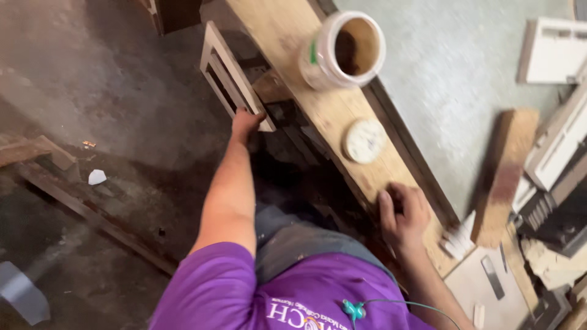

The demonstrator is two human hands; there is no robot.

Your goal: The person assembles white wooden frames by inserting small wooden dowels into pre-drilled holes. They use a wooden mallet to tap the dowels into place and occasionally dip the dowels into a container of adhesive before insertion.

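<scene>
My left hand (246, 122) reaches down beside the bench and grips the near end of a pale wooden frame piece (227, 72) with slots, which stands on edge below the plank. My right hand (403, 211) rests with curled fingers on the near part of a long wooden plank (287, 33) that runs away from me. On that plank stand an open white plastic tub (343, 50) with brown contents and, nearer me, its round white lid (365, 141).
A grey work surface (465, 73) lies right of the plank. A wood block (506, 171), stacked pale frame pieces (559, 143) and small offcuts crowd the right side. Dirty concrete floor (92, 91) with a timber rail (85, 211) and scraps lies at left.
</scene>
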